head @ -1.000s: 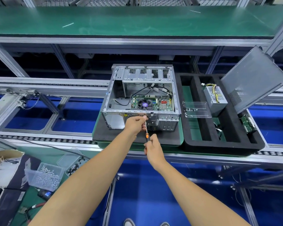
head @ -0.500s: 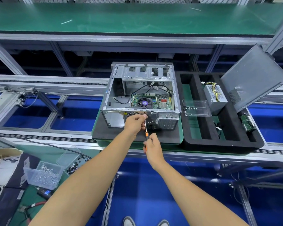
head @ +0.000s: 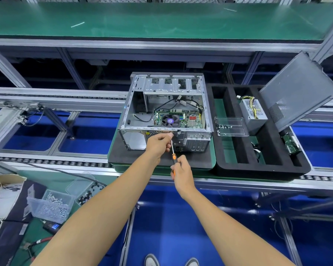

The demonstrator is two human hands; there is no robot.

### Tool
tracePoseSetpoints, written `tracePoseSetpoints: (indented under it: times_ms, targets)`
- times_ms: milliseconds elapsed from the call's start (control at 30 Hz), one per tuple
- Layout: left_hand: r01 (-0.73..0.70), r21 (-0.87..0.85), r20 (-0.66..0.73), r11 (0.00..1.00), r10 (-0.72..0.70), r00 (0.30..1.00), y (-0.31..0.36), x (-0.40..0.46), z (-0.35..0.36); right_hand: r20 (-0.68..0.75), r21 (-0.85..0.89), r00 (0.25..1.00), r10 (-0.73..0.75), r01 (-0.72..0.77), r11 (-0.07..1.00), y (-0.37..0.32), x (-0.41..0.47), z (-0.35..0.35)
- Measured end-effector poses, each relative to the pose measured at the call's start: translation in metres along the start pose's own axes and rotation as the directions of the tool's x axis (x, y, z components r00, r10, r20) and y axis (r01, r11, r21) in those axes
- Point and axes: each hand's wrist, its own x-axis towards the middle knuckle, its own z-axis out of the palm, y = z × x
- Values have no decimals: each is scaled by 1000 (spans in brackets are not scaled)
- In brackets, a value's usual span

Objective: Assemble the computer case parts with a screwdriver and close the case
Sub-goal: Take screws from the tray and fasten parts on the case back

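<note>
Driving a screw at the rear top edge of the case (head: 167, 110): right hand (head: 182, 174) has its grip curled round the orange handle of the screwdriver (head: 173, 150), shaft angled up to the rear panel; left hand (head: 159, 144) pinches at the tip, likely steadying a screw, which is too small to confirm. Case lies on its side, open face up, on a black foam pad (head: 123, 156) on the conveyor, motherboard and fan visible inside. Handling guess: sheet-steel frame, stiff but light while half empty, edges probably sharp; take it by the outer frame rails, never by the board or cables. Screwdriver is thin and light, tip could slip off the head if not kept square. Side panel (head: 298, 89) leans tilted on the foam tray (head: 261, 169) to the right; thin, likely flexes, so hold it by two opposite edges when closing. Count: one case, one screwdriver, one side panel, one power supply (head: 253, 116) in the tray, one clear screw box (head: 231, 126) across the tray, one small green board (head: 291, 144) at the tray's right. Lower left: two clear tubs of screws (head: 52, 206), contents uncountable.
</note>
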Motion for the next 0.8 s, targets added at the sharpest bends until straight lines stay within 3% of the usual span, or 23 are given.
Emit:
tracePoseSetpoints:
  times_ms: [367, 633, 800]
  targets:
    - [-12, 18, -24, 1000, 12, 1000, 1, 0, 3, -21, 55, 999, 36, -35, 998, -5, 0, 1]
    - [9, 5, -32, 1000, -9, 999, 1, 2, 4, -12, 319, 972, 236, -220, 922, -15, -3, 3]
    - [75, -31, 49, 997, -74, 996, 6, 5, -1, -38, 429, 952, 303, -258, 866, -22, -6, 7]
